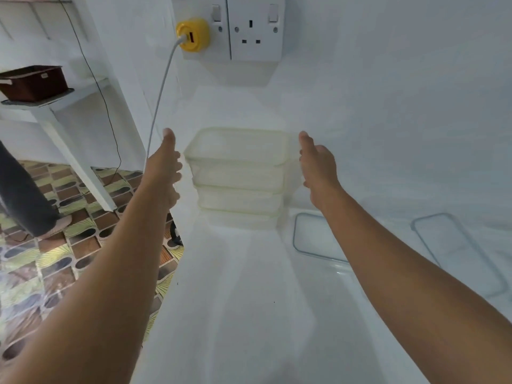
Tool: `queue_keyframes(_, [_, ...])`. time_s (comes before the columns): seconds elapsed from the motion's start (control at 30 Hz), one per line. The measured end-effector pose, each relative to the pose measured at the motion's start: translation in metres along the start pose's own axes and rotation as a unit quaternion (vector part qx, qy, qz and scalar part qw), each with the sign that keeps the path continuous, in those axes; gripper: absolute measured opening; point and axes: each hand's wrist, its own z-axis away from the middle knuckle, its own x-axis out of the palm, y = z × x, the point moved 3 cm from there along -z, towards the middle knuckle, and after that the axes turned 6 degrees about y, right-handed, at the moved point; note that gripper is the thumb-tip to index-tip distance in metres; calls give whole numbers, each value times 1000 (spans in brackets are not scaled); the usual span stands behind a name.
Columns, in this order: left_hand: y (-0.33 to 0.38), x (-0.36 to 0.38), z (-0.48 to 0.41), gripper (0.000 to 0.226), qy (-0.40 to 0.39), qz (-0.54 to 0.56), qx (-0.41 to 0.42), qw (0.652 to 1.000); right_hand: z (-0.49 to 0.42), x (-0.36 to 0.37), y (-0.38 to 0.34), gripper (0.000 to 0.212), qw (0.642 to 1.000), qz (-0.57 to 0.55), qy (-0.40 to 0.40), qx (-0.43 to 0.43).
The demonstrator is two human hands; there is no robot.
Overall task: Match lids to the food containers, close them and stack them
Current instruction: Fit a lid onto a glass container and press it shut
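A stack of clear, yellow-tinged rectangular food containers (238,176) with lids on stands on the white table (249,300), near the wall. My left hand (166,164) is just left of the stack, fingers loosely bent, a small gap between it and the containers. My right hand (315,164) is just right of the stack, fingers relaxed, holding nothing. Two clear lids with grey rims lie flat on the table to the right: a nearer lid (315,236) partly under my right forearm and a farther lid (457,250).
A wall socket panel (249,26) with a yellow plug adapter (194,34) and white cable (160,101) is above the stack. The table's left edge drops to a patterned floor. A white shelf with a brown basket (33,81) stands left; a person's leg (25,195) is there.
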Motion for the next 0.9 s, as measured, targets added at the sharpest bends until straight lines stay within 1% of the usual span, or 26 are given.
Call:
queue_keyframes(0.03, [-7, 0, 7, 84, 32, -9, 13, 999, 9, -13, 1, 46, 999, 4, 31, -38])
queue_keyframes(0.07, [-14, -3, 14, 78, 53, -42, 39, 997, 21, -20, 5, 43, 997, 5, 43, -61])
queue_keyframes(0.1, [-23, -6, 25, 66, 57, -88, 88, 991, 32, -28, 12, 37, 996, 5, 43, -72])
queue_keyframes(0.17, [-36, -11, 43, 39, 76, -168, 183, 966, 53, -46, 28, 24, 997, 13, 16, -75])
queue_keyframes(0.2, [-41, -15, 48, 32, 59, -192, 213, 956, 63, -55, 37, 19, 997, 21, -6, -72])
queue_keyframes(0.23, [-47, -19, 56, 24, 45, -198, 214, 956, 73, -65, 45, 17, 997, 24, -27, -66])
queue_keyframes(0.27, [-51, -20, 71, 21, 41, -215, 235, 947, 83, -76, 51, 17, 997, 25, -46, -55])
queue_keyframes(0.3, [-55, -22, 84, 25, 36, -237, 238, 941, 93, -87, 58, 16, 997, 26, -61, -42])
queue_keyframes(0.37, [-60, -20, 108, 27, 8, -222, 239, 945, 112, -111, 71, 17, 997, 36, -70, -19])
queue_keyframes(0.43, [-65, -9, 125, 34, -18, -203, 240, 949, 126, -134, 82, 19, 997, 45, -61, -2])
queue_keyframes(0.5, [-71, 6, 137, 35, -28, -185, 223, 957, 134, -155, 92, 19, 998, 47, -44, 14])
queue_keyframes(0.6, [-83, 40, 160, 40, -59, -196, 217, 954, 136, -187, 107, 19, 998, 52, -19, 33])
queue_keyframes(0.67, [-93, 64, 178, 43, -87, -194, 220, 952, 131, -210, 113, 19, 998, 46, -1, 34])
queue_keyframes(0.8, [-112, 115, 211, 42, -121, -204, 218, 947, 111, -262, 117, 20, 999, 28, 18, 24])
queue_keyframes(0.9, [-125, 160, 229, 42, -146, -188, 197, 951, 88, -305, 120, 22, 999, 32, 22, 15])
